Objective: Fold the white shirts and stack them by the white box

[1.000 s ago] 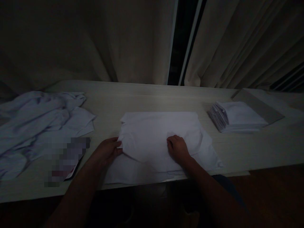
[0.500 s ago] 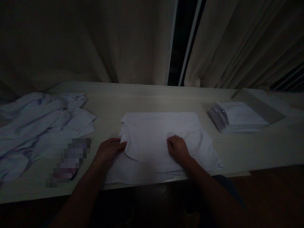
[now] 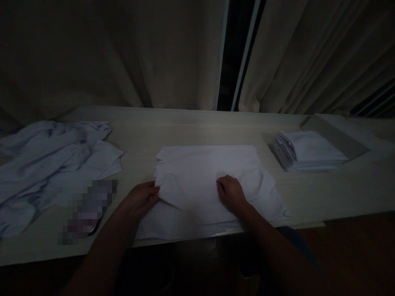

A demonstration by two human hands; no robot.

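In the head view a white shirt (image 3: pixel 191 164) lies partly folded on the pale table, its far edge straight and its near layer reaching the table's front edge. At its left side my left hand (image 3: pixel 144 198) pinches the edge of the upper layer between thumb and fingers. My right hand (image 3: pixel 231 192) rests on the middle of the cloth with its fingers curled in against it; the fingertips are partly hidden. Creases run through the fabric to the right of that hand.
A heap of loose white clothes (image 3: pixel 52 160) covers the table's left end, with a blurred-out flat object (image 3: pixel 91 209) in front of it. On the right sit a stack of folded white clothes (image 3: pixel 314 150) and a grey box-like piece (image 3: pixel 339 135). Curtains (image 3: pixel 173 57) hang behind.
My left hand has shifted slightly left and drawn the upper layer's left edge outward, so that edge lies straighter. My right hand has stayed in place.
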